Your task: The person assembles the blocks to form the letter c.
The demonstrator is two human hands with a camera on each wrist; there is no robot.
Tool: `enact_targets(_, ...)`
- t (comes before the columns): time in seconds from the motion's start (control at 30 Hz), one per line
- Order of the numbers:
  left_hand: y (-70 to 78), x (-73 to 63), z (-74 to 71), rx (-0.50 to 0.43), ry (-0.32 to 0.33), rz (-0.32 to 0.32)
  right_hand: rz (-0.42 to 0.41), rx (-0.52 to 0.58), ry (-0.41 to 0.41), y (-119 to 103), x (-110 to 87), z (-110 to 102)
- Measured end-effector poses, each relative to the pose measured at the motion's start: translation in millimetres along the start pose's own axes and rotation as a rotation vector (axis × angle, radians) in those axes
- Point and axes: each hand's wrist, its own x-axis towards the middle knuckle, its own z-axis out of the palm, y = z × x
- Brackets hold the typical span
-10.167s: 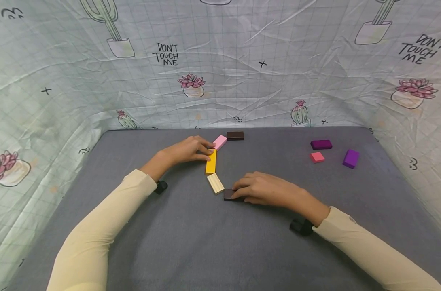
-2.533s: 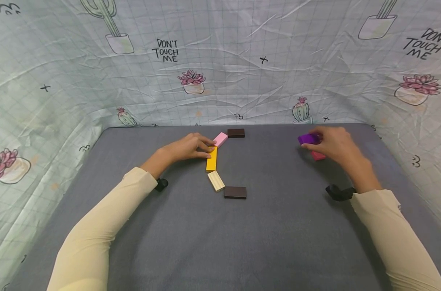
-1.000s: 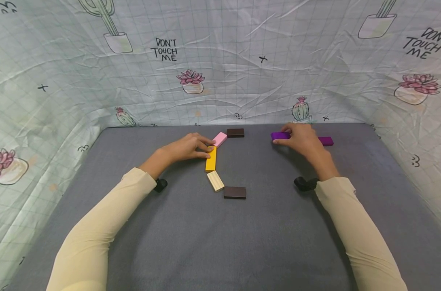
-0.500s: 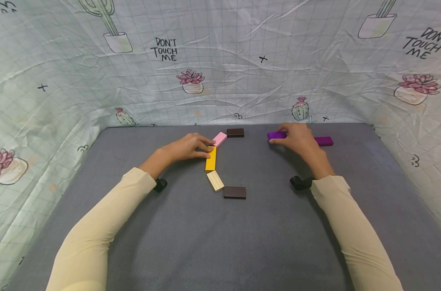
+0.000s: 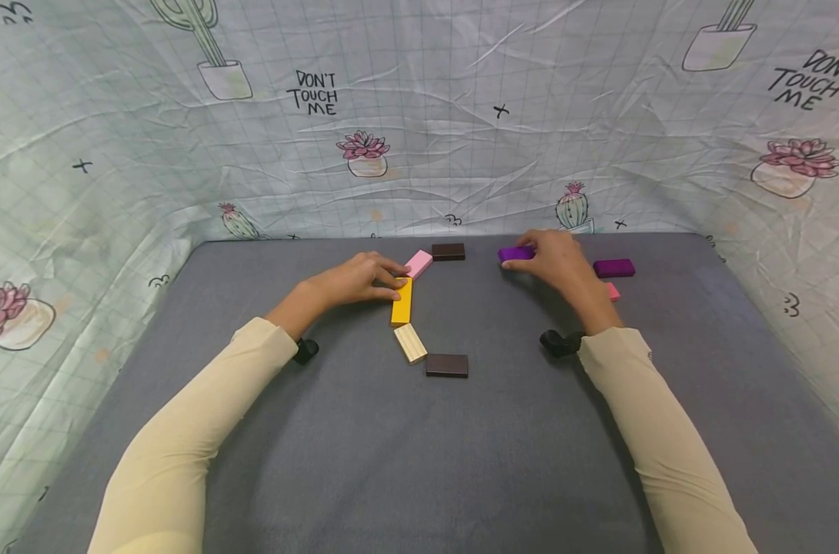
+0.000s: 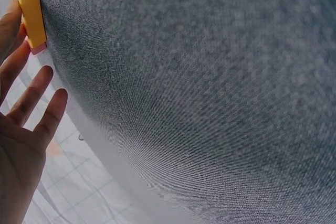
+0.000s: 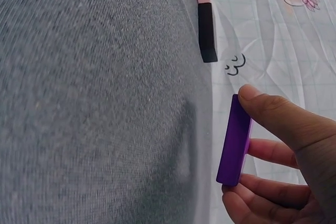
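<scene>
My left hand [image 5: 353, 283] rests at the upper end of a yellow block [image 5: 402, 302], its thumb and a fingertip touching it, with the other fingers spread in the left wrist view. Beyond the yellow block lies a pink block [image 5: 419, 265], meeting a dark brown block [image 5: 449, 251]. Below it come a pale wooden block [image 5: 410, 343] and another dark brown block [image 5: 447, 365], all forming a curve. My right hand [image 5: 556, 261] pinches a purple block [image 5: 513, 255] between thumb and fingers, to the right of the far brown block; a gap separates them in the right wrist view.
Beyond the right wrist lies a dark purple block [image 5: 614, 268]. A coral-pink block [image 5: 613, 292] is partly hidden by that wrist. The grey tabletop [image 5: 392, 462] ends at a patterned cloth [image 5: 447, 169] hanging behind and at the sides.
The right hand let go of the near dark brown block, took the purple block from the far right and has carried it left towards the far brown block. The left hand stays put.
</scene>
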Motion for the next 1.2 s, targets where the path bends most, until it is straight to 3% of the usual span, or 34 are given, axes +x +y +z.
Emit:
enact_targets(0.57,0.7,1.2,-1.0,0.012,0.002,0.019,0.029,0.057,0.007,-10,13.5,11)
enact_targets(0.83,2.1,-0.7,-1.0,0.005,-0.005,-0.001,0.039,0.065,0.002,-9,21.7,20)
enact_targets(1.2,2.1,0.4,-0.6,0.018,-0.003,-0.006,0.081,0.07,-0.041,-24,32.0,25)
